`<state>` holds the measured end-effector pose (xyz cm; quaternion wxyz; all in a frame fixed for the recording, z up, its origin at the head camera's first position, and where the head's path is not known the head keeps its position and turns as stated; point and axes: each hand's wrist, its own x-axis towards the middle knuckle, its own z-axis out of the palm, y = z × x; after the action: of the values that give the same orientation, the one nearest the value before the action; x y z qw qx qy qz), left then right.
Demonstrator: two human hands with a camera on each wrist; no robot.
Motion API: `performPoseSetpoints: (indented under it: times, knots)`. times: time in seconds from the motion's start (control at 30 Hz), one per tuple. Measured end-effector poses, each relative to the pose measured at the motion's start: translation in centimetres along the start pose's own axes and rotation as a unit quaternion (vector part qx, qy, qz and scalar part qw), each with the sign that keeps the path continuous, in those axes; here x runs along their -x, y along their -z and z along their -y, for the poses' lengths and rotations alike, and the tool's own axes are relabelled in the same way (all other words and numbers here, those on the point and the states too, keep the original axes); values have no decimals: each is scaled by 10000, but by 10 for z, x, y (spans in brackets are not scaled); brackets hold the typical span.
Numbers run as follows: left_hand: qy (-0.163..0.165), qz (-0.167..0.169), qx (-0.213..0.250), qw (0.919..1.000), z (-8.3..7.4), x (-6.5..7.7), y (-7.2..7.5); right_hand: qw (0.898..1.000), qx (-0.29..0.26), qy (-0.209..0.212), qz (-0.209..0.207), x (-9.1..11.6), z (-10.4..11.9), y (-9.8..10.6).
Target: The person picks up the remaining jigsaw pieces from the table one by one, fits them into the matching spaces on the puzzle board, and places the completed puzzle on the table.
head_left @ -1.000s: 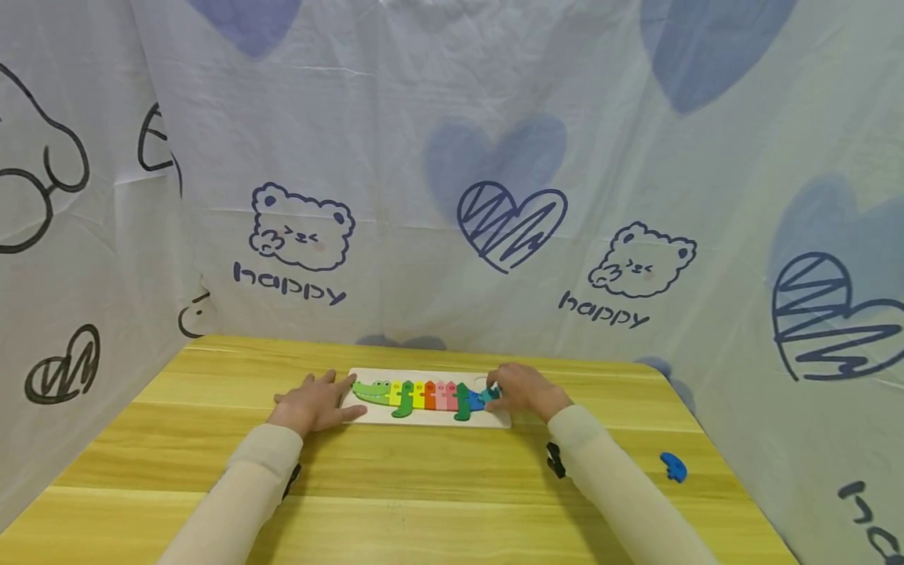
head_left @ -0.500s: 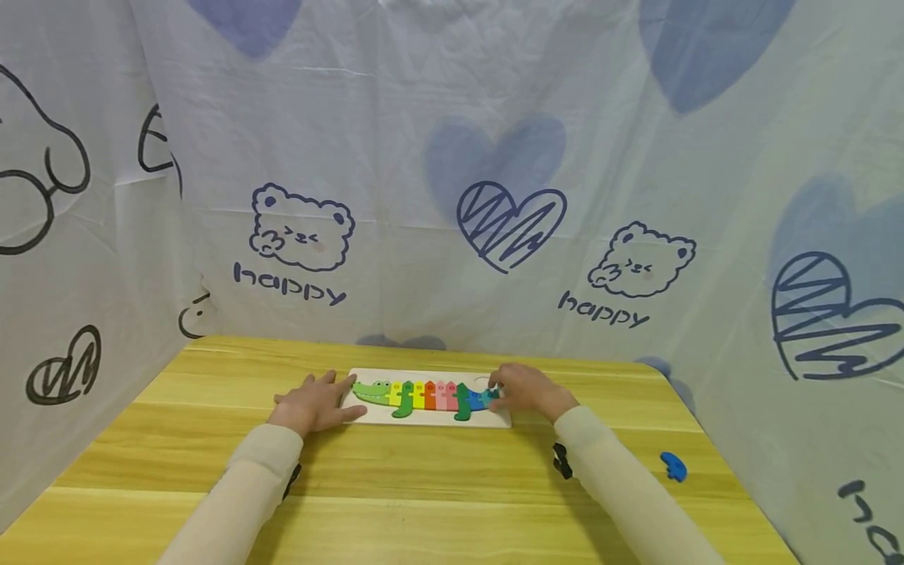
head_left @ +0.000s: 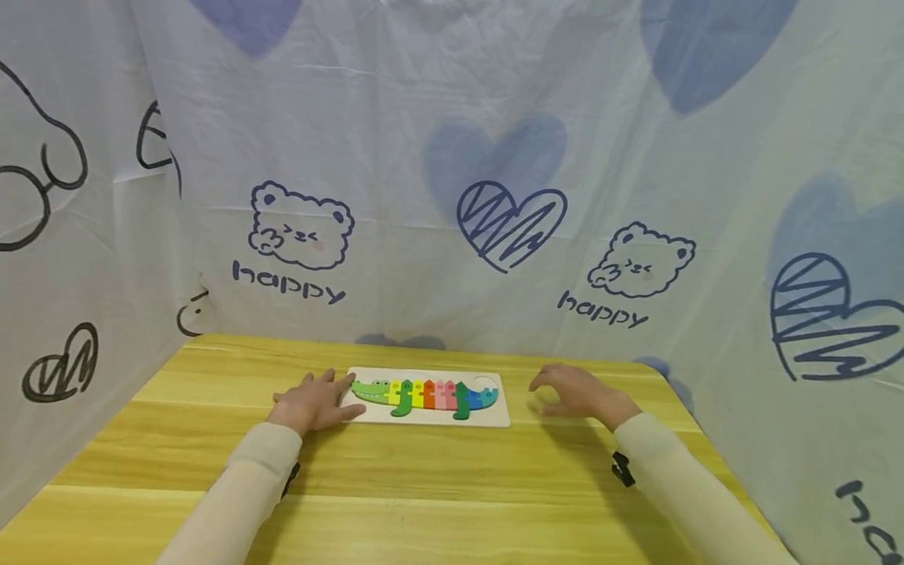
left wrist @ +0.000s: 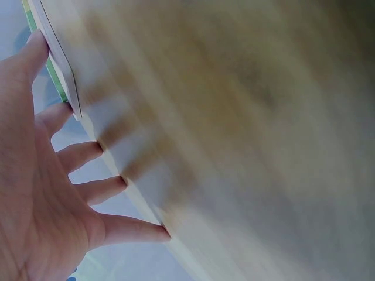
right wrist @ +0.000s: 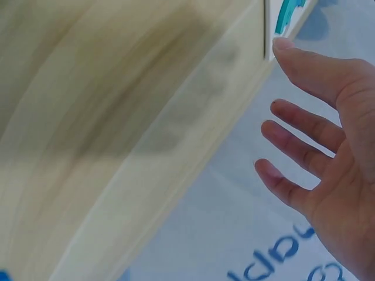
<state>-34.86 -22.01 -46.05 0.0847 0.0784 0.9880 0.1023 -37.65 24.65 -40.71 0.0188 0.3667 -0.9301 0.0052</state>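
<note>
A pale wooden puzzle board (head_left: 427, 419) lies near the back of the table, filled with a crocodile (head_left: 430, 395) of coloured pieces, from a green head at left to a blue tail at right. My left hand (head_left: 315, 403) rests at the board's left end, fingers spread, with the thumb over its front left corner. In the left wrist view, the other fingertips touch the table beyond the board. To the right of the board, my right hand (head_left: 582, 392) is raised over the table, fingers loosely bent and holding nothing. A teal tail piece (right wrist: 286, 14) shows on the board in the right wrist view.
The yellow wood-grain table (head_left: 424, 486) meets a white printed curtain (head_left: 395, 259) at its back edge, and curtain also hangs on both sides. A bit of something blue (right wrist: 4, 275) shows at the right wrist view's lower left corner.
My right hand has let go of the teal tail piece, now lying in the board, and moved right. Its arm now covers the loose blue piece on the table. The left hand stays put.
</note>
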Motion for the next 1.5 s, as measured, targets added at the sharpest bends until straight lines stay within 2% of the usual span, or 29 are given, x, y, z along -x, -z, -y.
performPoseSetpoints:
  times: [0.3,0.53,0.87,1.03,1.27,1.5]
  knots:
    - [-43,8,2,10000,-2,5,5,9999,-50,-12,140,51,-20,8]
    - [-41,-51,-38,10000,-1,3,3,9999,42,-114,87,89,-31,9]
    - [-36,-35,-33,10000,0,1,1,9976,-295,-441,440,143,-49,7]
    - [-46,-20,-25,10000,-1,1,1,9962,-310,-539,612,160,-61,2]
    - [-35,-16,-25,10000,-2,2,2,9974,-107,-407,578,174,-72,-6]
    - [-77,-42,-66,9999,-2,3,3,9971,-25,-589,483,185,-76,-13]
